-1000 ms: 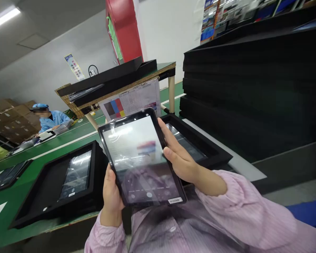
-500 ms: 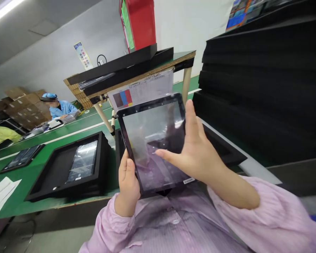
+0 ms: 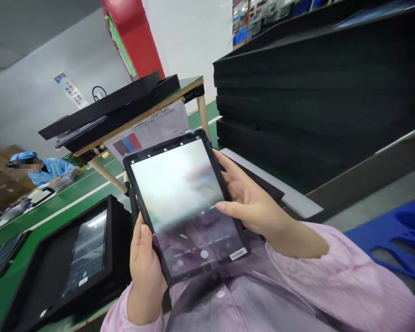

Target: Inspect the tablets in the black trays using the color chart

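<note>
A black-framed tablet (image 3: 176, 184) is held tilted in front of my chest. Its lit screen shows a bright, blurred camera picture with a round white button near the bottom, and a small white label sits at the lower right corner. My left hand (image 3: 145, 267) grips the lower left edge, thumb on the front and fingers partly hidden behind. At the right edge, my right hand (image 3: 251, 200) holds the tablet with its fingers along and behind the side. The right thumb reaches over the screen.
A black foam tray (image 3: 119, 258) with another tablet (image 3: 90, 249) lies on the green bench at left. Tall stacked black trays (image 3: 314, 101) stand at right. Behind is a raised shelf (image 3: 190, 87). A co-worker in blue (image 3: 51, 170) sits far left; a blue stool (image 3: 394, 226) is at lower right.
My right hand has gone from spread above the screen to the tablet's right edge. The screen has changed from a dim picture to a bright camera picture. The view has swung right.
</note>
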Demonstrator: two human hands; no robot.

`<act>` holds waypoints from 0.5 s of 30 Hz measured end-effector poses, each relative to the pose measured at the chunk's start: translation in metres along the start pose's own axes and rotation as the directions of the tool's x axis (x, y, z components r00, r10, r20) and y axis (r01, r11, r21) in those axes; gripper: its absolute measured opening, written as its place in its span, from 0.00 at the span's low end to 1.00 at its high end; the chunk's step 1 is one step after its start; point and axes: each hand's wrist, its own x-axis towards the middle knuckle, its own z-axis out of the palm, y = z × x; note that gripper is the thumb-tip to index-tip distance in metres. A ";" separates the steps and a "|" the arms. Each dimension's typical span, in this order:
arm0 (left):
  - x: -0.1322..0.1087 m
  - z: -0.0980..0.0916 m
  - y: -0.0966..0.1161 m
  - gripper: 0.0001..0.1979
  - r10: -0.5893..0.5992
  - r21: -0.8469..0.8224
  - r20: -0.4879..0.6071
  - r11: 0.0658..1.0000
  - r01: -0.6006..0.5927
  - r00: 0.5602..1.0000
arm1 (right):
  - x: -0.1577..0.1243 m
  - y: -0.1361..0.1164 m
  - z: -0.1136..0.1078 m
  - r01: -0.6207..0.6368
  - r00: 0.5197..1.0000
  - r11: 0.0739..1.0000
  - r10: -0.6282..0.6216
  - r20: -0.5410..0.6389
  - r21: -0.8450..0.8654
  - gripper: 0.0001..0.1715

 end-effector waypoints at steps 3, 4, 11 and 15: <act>0.004 0.006 0.003 0.29 -0.021 0.046 -0.072 0.999 0.025 0.997 | 0.008 -0.001 -0.005 0.001 1.000 1.000 -0.001 -0.014 0.000 0.53; 0.005 0.007 0.003 0.29 -0.032 0.062 -0.113 0.997 0.039 0.993 | 0.012 -0.001 -0.007 -0.006 1.000 1.000 0.006 -0.015 0.005 0.52; 0.011 0.037 0.012 0.35 -0.078 0.216 -0.296 0.965 0.147 0.952 | 0.043 -0.012 -0.034 -0.110 0.994 0.991 0.110 0.008 0.075 0.49; 0.025 0.079 0.027 0.39 -0.131 0.281 -0.325 0.932 0.228 0.937 | 0.064 -0.034 -0.058 -0.157 0.983 0.985 0.163 -0.084 0.076 0.49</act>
